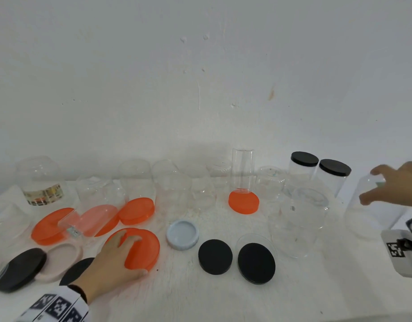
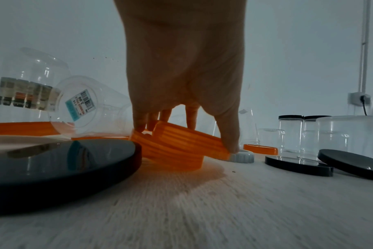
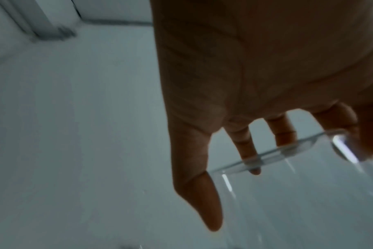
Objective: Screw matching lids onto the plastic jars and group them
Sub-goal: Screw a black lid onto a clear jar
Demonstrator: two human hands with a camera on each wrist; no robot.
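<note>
Left hand (image 1: 112,259) grasps the big orange lid (image 1: 143,248), thumb on the near rim, fingers (image 2: 138,125) over the far edge, tipping it off the table (image 1: 191,296). Right hand (image 1: 395,187) grips an upturned clear jar (image 1: 372,205) by its base. Best lift the lid straight up: a black lid (image 2: 60,166) sits just beside the thumb side, the pale blue lid (image 1: 182,234) near the fingertips; open room lies toward the wrist.

Orange lid (image 1: 142,248): ribbed, tilted, gripped under left hand (image 1: 112,261). Clear jar (image 1: 372,205): inverted, base held by right hand (image 1: 395,184). Black lids (image 1: 235,259): flat, between hands.
</note>
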